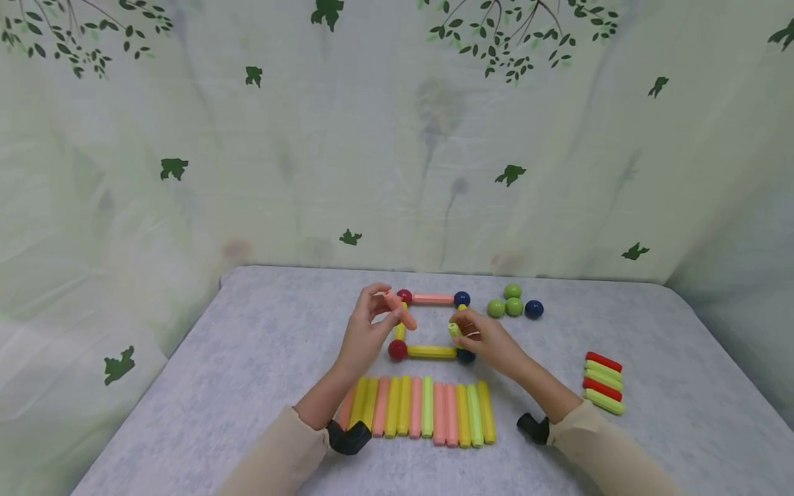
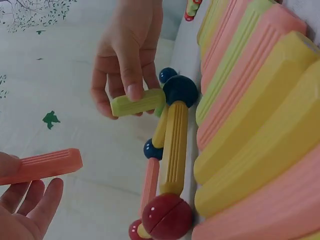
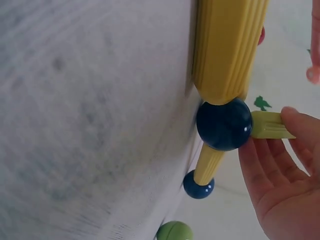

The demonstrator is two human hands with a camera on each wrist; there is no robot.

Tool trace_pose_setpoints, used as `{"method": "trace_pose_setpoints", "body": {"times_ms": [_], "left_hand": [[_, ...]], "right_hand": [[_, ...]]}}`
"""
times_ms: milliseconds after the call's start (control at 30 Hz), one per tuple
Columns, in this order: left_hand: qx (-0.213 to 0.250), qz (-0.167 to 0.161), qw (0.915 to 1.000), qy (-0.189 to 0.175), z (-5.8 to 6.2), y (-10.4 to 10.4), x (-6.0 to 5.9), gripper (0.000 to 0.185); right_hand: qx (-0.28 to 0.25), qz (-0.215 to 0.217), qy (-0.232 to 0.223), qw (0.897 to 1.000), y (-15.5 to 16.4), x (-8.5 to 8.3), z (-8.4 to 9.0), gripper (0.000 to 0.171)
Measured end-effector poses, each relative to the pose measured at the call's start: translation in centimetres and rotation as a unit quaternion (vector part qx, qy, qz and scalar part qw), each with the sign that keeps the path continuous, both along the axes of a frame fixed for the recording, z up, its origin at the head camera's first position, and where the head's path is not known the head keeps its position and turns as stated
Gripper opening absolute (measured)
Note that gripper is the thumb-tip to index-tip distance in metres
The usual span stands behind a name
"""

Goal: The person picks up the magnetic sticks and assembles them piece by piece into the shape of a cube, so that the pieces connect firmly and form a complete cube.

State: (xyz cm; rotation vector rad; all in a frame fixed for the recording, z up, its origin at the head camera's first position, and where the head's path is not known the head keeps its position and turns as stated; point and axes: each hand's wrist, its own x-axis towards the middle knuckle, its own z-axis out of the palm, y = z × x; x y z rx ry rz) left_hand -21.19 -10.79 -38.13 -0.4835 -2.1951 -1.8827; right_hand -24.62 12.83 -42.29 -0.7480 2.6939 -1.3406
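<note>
Head view: left hand raised, pinching orange stick.

A row of pink, yellow and green sticks lies at 6 o'clock on the grey table. Three green balls and a blue ball sit at 1 o'clock. A stack of red and green sticks lies at 4 o'clock. A leaf-printed curtain hangs behind.

Soft even light w/ faint shadows, head view warps at edges, wrist views blurry up close, no glare
</note>
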Motion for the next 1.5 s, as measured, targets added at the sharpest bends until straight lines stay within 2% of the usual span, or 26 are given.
{"method": "trace_pose_setpoints", "body": {"times_ms": [100,200,300,400,467,567,733,867,967,1033,1233,1367,1500], "left_hand": [[0.050,-0.027,0.9980,-0.027,-1.0,0.8,-1.1,0.039],[0.111,-0.052,0.9902,-0.069,-1.0,1.7,-1.4,0.040],[0.149,-0.057,0.9823,-0.099,-1.2,2.6,-1.7,0.040],[0.172,-0.063,0.9775,-0.104,-2.5,3.1,-2.5,0.041],[0.173,-0.065,0.9775,-0.101,-2.8,3.4,-2.8,0.041],[0.167,-0.070,0.9793,-0.090,-3.0,3.6,-2.9,0.042],[0.128,-0.047,0.9875,-0.079,-2.7,3.3,-2.9,0.043],[0.064,-0.028,0.9936,-0.089,-2.3,2.7,-3.0,0.046],[0.007,-0.024,0.9944,-0.102,-2.3,2.3,-3.2,0.047],[-0.014,-0.021,0.9937,-0.109,-2.4,2.0,-3.3,0.044],[-0.016,-0.007,0.9942,-0.106,-2.7,1.7,-3.3,0.030],[-0.013,-0.026,0.9936,-0.109,-2.4,1.8,-3.3,0.030],[-0.029,-0.064,0.9901,-0.122,-1.1,2.0,-2.8,0.028]], "right_hand": [[0.015,0.005,-0.002,1.000,-0.4,0.0,0.2,0.029],[0.033,0.007,-0.001,0.999,-0.7,-0.1,0.3,0.026],[0.042,0.013,0.003,0.999,-1.0,-0.2,0.3,0.023],[0.041,0.022,0.008,0.999,-1.1,-0.3,0.2,0.021],[0.038,0.021,0.008,0.999,-1.1,-0.3,0.2,0.021],[0.035,0.018,0.006,0.999,-1.1,-0.3,0.2,0.020],[0.031,0.018,0.005,0.999,-1.1,-0.2,0.3,0.021],[0.028,0.018,0.004,0.999,-1.0,-0.1,0.2,0.021],[0.024,0.016,0.000,1.000,-0.8,-0.1,0.1,0.022],[0.023,0.013,-0.002,1.000,-0.7,0.0,0.1,0.022],[0.015,0.016,-0.005,1.000,-0.7,0.0,0.1,0.022],[0.015,0.017,-0.008,1.000,-0.6,0.0,0.2,0.021],[0.018,0.017,-0.013,1.000,-0.6,0.0,0.2,0.022]]}}
